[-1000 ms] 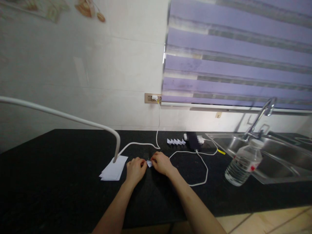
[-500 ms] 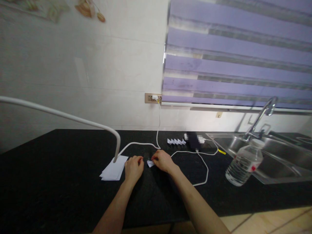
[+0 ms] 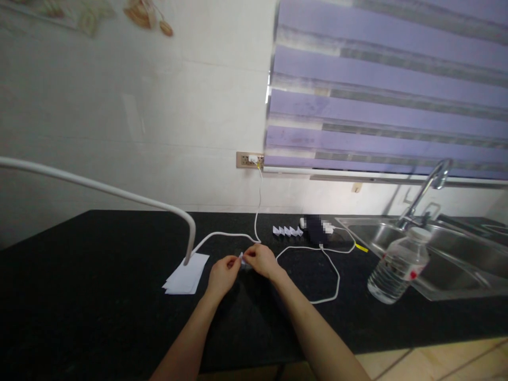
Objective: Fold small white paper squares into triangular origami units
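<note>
Between my two hands, just above the black countertop, is a small folded piece of white paper (image 3: 242, 257), mostly hidden by fingers. My left hand (image 3: 223, 272) pinches its left side, thumb and forefinger together. On the other side, my right hand (image 3: 259, 259) grips it with closed fingertips. To the left lies a stack of white paper sheets (image 3: 186, 276), fanned a little at its lower corner. Several small folded white paper pieces (image 3: 287, 231) stand in a row farther back on the right.
A white cable (image 3: 222, 233) bends across the counter, and another white cable (image 3: 337, 278) loops right of my arm. Behind it sits a dark, partly blurred object (image 3: 315, 230). A clear water bottle (image 3: 391, 275) stands by the steel sink (image 3: 436, 293). The wall socket (image 3: 249, 160) holds a plug.
My left hand has moved right and now pinches the small paper too. The paper has come up from lying flatter by my right hand to between both hands.
</note>
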A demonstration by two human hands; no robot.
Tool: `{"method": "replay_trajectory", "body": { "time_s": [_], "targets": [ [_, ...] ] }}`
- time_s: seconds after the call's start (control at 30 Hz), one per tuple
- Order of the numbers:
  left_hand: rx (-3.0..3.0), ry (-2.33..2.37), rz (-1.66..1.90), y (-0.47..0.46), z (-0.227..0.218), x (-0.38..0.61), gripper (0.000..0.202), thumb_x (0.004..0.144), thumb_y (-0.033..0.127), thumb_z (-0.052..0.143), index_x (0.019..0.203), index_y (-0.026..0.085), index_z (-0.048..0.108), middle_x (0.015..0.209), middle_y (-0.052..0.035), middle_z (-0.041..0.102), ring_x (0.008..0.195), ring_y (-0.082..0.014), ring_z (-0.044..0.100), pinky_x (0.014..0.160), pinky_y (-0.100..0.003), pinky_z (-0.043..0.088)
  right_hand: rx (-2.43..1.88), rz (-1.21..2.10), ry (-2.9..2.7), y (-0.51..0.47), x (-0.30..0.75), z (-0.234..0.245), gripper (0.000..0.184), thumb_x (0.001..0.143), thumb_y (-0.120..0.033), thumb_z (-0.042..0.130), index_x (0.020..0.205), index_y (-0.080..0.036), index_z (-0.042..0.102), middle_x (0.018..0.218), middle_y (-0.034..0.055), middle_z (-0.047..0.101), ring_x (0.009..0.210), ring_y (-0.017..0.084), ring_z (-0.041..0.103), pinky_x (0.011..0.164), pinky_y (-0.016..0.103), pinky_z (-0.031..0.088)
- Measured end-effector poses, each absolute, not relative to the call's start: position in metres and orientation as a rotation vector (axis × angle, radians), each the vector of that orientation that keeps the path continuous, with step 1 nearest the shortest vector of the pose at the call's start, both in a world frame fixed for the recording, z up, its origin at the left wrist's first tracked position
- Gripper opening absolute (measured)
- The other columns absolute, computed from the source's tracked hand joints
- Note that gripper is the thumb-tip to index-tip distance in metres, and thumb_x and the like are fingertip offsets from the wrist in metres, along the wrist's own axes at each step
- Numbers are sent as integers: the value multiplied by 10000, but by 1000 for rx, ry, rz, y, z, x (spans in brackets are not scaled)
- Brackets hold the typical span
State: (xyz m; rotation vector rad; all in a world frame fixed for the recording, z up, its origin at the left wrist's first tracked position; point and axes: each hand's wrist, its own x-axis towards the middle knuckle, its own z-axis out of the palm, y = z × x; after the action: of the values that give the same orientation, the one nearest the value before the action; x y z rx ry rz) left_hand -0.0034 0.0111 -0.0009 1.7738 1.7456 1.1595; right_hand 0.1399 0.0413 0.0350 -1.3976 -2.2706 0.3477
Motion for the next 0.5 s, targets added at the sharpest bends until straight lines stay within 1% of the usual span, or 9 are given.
{"method": "replay_trajectory", "body": {
  "time_s": [0.07, 0.17, 0.23, 0.3, 0.37, 0.4, 0.43, 0.5],
  "targets": [
    [1635, 1661, 1226, 14, -1, -4, 327, 737, 426, 493, 840, 163, 658, 746, -56, 680, 712, -186, 620, 658, -273, 441, -1382, 412, -2224, 38, 138, 37, 213, 789, -276, 503, 850, -210, 696, 853, 30, 664, 768, 130, 585, 678, 194, 396],
    [1515, 1546, 1323, 15, -1, -4, 377, 709, 419, 523, 948, 150, 634, 720, -43, 682, 679, -181, 625, 628, -268, 459, -1334, 409, -2225, 33, 137, 38, 218, 798, -296, 505, 835, -199, 697, 864, 41, 647, 769, 130, 576, 677, 200, 398],
    [1488, 1479, 1347, 15, 0, -4, 346, 697, 395, 535, 914, 148, 643, 727, -45, 686, 674, -178, 627, 625, -268, 469, -1277, 384, -2222, 31, 139, 36, 207, 800, -292, 510, 826, -193, 690, 862, 43, 630, 788, 129, 565, 697, 205, 401],
    [1464, 1457, 1368, 14, 2, -4, 294, 691, 381, 540, 827, 145, 653, 735, -52, 689, 683, -179, 631, 635, -271, 477, -1219, 395, -2177, 30, 143, 32, 185, 777, -290, 546, 875, -195, 670, 879, 37, 614, 789, 126, 557, 713, 212, 408],
    [1412, 1466, 1402, 13, 4, -4, 281, 692, 378, 538, 791, 139, 647, 715, -51, 688, 669, -178, 633, 631, -274, 483, -1185, 445, -2084, 31, 149, 26, 261, 735, -303, 598, 971, -194, 629, 893, 30, 603, 764, 124, 552, 703, 221, 421],
    [1384, 1470, 1420, 13, 5, -3, 284, 691, 379, 538, 791, 136, 643, 704, -49, 687, 658, -176, 633, 625, -274, 486, -1183, 473, -2031, 31, 151, 23, 294, 722, -308, 611, 989, -186, 613, 878, 29, 602, 750, 125, 551, 689, 223, 428],
    [1363, 1472, 1432, 13, 5, -3, 286, 691, 379, 539, 795, 133, 641, 697, -48, 687, 653, -175, 634, 623, -273, 489, -1183, 503, -1990, 31, 152, 20, 302, 713, -302, 619, 988, -179, 608, 866, 29, 601, 741, 126, 550, 678, 225, 433],
    [1359, 1468, 1424, 12, 5, -3, 286, 692, 378, 541, 801, 133, 641, 696, -45, 688, 659, -172, 638, 635, -273, 495, -1156, 531, -1959, 31, 153, 15, 257, 715, -282, 617, 947, -172, 620, 834, 29, 602, 729, 126, 547, 673, 228, 436]
  ]
}}
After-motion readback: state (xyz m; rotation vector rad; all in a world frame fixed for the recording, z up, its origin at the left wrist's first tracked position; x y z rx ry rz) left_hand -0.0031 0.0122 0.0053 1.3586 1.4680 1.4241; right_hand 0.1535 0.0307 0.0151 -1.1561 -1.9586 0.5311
